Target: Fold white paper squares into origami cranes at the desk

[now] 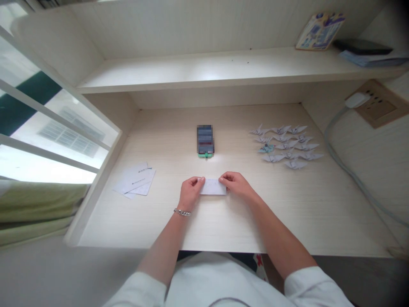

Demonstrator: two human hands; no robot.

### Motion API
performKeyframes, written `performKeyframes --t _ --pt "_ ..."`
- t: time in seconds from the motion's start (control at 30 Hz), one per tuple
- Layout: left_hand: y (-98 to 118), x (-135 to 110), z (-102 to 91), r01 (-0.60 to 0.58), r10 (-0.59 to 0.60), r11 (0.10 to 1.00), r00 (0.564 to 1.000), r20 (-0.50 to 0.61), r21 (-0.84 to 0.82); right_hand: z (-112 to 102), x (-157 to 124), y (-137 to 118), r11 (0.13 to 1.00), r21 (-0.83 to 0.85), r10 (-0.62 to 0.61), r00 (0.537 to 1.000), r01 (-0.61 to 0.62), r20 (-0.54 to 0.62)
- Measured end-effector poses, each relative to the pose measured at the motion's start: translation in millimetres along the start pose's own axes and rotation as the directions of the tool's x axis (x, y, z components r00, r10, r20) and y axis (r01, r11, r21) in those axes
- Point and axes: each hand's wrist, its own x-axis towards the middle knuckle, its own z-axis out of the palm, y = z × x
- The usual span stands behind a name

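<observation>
Between my two hands is a small white sheet of paper [213,187], a wide rectangle that looks folded. My left hand [191,191] pinches its left end between thumb and fingers; a chain bracelet circles that wrist. At the opposite end, my right hand [235,184] grips the upper right corner with thumb and forefinger. Beyond the paper lies a phone [205,139] with a green edge at its near end, its screen blurred out. To the right, several folded paper cranes [287,145] lie in rows, mostly white, with one blue patterned crane [266,148] among them.
Loose white paper sheets [137,182] overlap on the desk's left. A shelf [204,70] spans the back, holding a colourful box or book [320,32] and a dark flat item [362,46]. A grey cable [347,168] runs from the wall socket [380,104] down the right side.
</observation>
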Motion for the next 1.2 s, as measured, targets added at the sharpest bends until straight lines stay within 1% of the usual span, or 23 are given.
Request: performKeyframes --t 0.07,0.13,0.23,0.3,0.37,0.47,0.57,0.63,0.73,0.8,0.9,0.93,1.0,1.07,1.13,1.17,1.2 --pt "6 1 -2.1 0.011 -0.012 1.000 0.998 0.056 0.018 1 0 -1 1.000 -0.013 0.012 1.000 -0.011 0.001" --pt "12 2 -4.0 -0.011 0.000 0.996 0.991 0.132 0.085 0 0 -2 0.999 -0.042 0.004 1.000 -0.002 0.029" --pt "21 5 -5.5 -0.072 0.024 0.981 0.965 0.260 0.179 -1 -1 -2 0.995 -0.097 -0.020 0.999 0.024 0.050" --pt "23 7 -6.9 -0.076 0.000 0.973 0.945 0.327 0.220 -2 -1 -1 0.995 -0.100 -0.016 0.999 0.019 0.035" --pt "23 7 -10.4 -0.028 -0.057 0.975 0.929 0.366 0.221 -3 0 2 0.997 -0.079 0.010 1.000 -0.009 0.013" --pt "21 7 -20.6 0.081 -0.138 0.984 0.908 0.395 0.158 -7 2 6 0.998 -0.034 0.043 0.999 -0.043 -0.009" --pt "19 6 -33.9 0.145 -0.178 0.983 0.908 0.381 0.114 -11 4 7 0.998 0.014 0.061 0.998 -0.061 -0.019" --pt "18 5 -41.1 0.180 -0.192 0.981 0.915 0.355 0.067 -14 4 7 0.997 0.044 0.066 0.997 -0.064 -0.039" --pt "17 2 -43.4 0.205 -0.186 0.978 0.940 0.285 -0.037 -15 4 6 0.995 0.071 0.074 0.994 -0.069 -0.076" --pt "16 0 -37.4 0.193 -0.162 0.976 0.954 0.251 -0.103 -14 3 5 0.995 0.072 0.074 0.994 -0.068 -0.084" --pt "14 -4 -21.8 0.163 -0.115 0.976 0.949 0.293 -0.145 -11 3 6 0.995 0.087 0.050 0.996 -0.044 -0.077" --pt "13 -5 -16.6 0.145 -0.100 0.979 0.952 0.288 -0.141 -10 3 7 0.993 0.111 0.044 0.996 -0.036 -0.078" --pt "11 -6 -8.9 0.126 -0.085 0.978 0.968 0.238 -0.165 -10 3 9 0.984 0.178 0.044 0.995 -0.027 -0.092" --pt "11 -7 -5.3 0.110 -0.069 0.975 0.976 0.206 -0.195 -11 1 11 0.977 0.214 0.048 0.991 -0.020 -0.126" --pt "13 -6 -4.6 0.091 -0.054 0.974 0.983 0.178 -0.207 -13 -3 9 0.990 0.140 0.005 0.979 0.025 -0.204" --pt "14 -5 -4.7 0.080 -0.048 0.976 0.986 0.158 -0.204 -13 -6 6 0.997 0.048 -0.052 0.964 0.066 -0.260" --pt "16 -4 -4.8 0.070 -0.044 0.978 0.990 0.132 -0.195 -13 -9 1 0.988 -0.090 -0.145 0.938 0.123 -0.316"
